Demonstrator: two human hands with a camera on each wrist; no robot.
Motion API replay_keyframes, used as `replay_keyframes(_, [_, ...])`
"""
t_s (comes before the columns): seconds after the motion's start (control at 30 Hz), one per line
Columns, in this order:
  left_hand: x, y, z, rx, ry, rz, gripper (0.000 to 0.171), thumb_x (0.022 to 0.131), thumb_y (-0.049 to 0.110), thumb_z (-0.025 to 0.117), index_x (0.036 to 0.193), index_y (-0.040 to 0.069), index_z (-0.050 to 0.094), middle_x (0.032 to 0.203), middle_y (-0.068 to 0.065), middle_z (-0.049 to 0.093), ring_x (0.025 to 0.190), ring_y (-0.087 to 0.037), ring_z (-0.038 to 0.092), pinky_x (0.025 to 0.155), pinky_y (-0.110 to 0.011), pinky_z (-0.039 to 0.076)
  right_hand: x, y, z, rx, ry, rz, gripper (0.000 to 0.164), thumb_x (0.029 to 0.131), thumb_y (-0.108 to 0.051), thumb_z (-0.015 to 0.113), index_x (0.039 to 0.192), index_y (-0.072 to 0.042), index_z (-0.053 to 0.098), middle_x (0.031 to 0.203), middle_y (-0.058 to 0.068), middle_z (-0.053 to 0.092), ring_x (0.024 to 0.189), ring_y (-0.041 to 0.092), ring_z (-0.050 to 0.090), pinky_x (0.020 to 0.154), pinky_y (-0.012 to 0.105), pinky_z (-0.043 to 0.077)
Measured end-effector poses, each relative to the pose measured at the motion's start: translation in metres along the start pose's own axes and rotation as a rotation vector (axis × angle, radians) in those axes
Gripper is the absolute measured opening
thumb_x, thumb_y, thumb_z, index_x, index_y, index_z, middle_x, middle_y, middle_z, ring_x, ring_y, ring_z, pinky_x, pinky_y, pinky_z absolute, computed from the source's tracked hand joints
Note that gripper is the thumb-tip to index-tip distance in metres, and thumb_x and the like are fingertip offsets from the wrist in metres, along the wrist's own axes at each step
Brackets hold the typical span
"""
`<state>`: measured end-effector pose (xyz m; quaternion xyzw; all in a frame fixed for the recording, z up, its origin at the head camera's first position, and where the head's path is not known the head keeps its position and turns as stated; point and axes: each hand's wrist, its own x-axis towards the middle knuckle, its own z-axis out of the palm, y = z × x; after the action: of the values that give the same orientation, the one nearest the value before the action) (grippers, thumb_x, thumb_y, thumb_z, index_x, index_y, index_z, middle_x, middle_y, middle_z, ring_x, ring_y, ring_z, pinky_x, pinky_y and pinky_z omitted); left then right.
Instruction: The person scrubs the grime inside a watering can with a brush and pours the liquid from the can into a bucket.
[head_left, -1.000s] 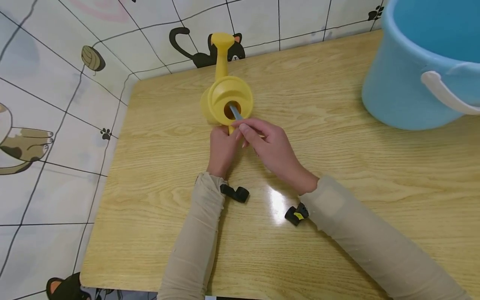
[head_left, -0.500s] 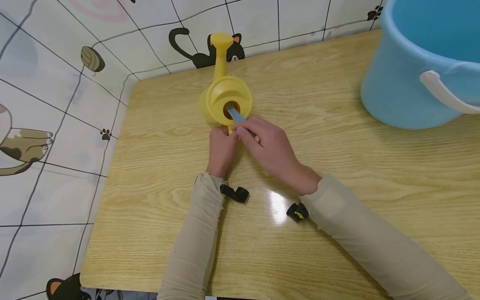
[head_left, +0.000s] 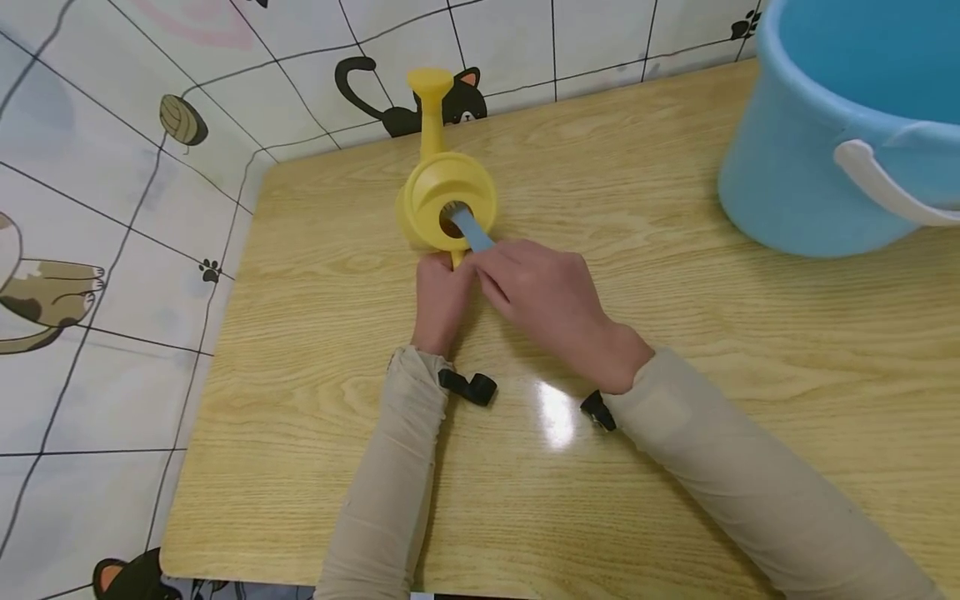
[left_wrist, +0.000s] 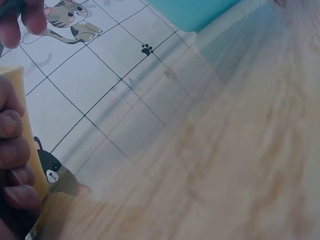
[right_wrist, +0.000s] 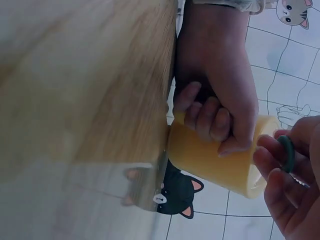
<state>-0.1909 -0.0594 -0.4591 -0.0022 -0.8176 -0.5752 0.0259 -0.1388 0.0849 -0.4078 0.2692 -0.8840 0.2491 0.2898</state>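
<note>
A yellow watering can [head_left: 457, 179] stands near the back wall, its spout pointing toward the wall and its round opening facing me. My left hand [head_left: 442, 304] grips the can's handle; in the right wrist view the fingers curl round it beside the can body [right_wrist: 210, 155]. A brush with a blue-grey handle [head_left: 476, 233] slants into the opening, and what look like bristles show at the rim. The fingers of my right hand [head_left: 547, 296] hold that handle. In the right wrist view a dark green rounded handle end [right_wrist: 287, 152] sticks out between them.
To the right stands a large light-blue bucket [head_left: 795, 175] with a white handle [head_left: 885, 183]. All of this rests on a wood-grain table [head_left: 300, 417]. Tiled wall [head_left: 600, 42] with cat drawings borders it at the back and left.
My right hand has turned over and shifted slightly right, drawing the brush partly outward so more of its handle and head shows. The can has tipped slightly left; my left hand keeps its grip.
</note>
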Motion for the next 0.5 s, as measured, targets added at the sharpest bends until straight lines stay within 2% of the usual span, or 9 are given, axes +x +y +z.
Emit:
replay_keyframes(0.07, [-0.002,0.004,-0.001,-0.003,-0.003,-0.004,0.035,0.082,0.018,0.057,0.053,0.010,0.040,0.048,0.004,0.029,0.043,-0.010,0.029,0.043,-0.024,0.025,0.000,0.000,0.000,-0.007,-0.018,-0.022,0.018,0.088,-0.016,0.050,0.094,-0.015,0.066,0.081,-0.003,0.062,0.062,0.009,0.054,0.040,0.026,0.034])
replay_keyframes(0.2, [-0.002,0.004,-0.002,-0.010,-0.009,-0.010,0.034,0.081,0.018,0.056,0.053,0.009,0.040,0.048,0.004,0.029,0.043,-0.011,0.029,0.043,-0.024,0.024,0.001,0.003,-0.001,-0.007,-0.051,-0.038,0.015,0.089,-0.016,0.050,0.094,-0.013,0.064,0.072,-0.002,0.059,0.047,0.009,0.042,0.037,0.026,0.030])
replay_keyframes(0.27, [0.001,-0.005,-0.001,-0.007,-0.006,0.002,0.036,0.081,0.021,0.057,0.053,0.008,0.040,0.048,0.002,0.028,0.042,-0.012,0.028,0.042,-0.024,0.023,0.002,0.004,-0.001,-0.013,-0.056,-0.035,0.015,0.088,-0.016,0.050,0.095,-0.012,0.063,0.069,-0.002,0.058,0.045,0.009,0.038,0.036,0.026,0.028])
replay_keyframes(0.5, [0.001,-0.006,0.002,0.005,-0.001,0.026,0.044,0.082,0.028,0.059,0.052,0.005,0.037,0.048,0.001,0.026,0.041,-0.013,0.025,0.040,-0.024,0.022,0.001,0.007,-0.005,-0.041,-0.040,-0.042,0.019,0.086,-0.012,0.049,0.097,-0.012,0.064,0.071,-0.002,0.058,0.046,0.008,0.040,0.036,0.026,0.027])
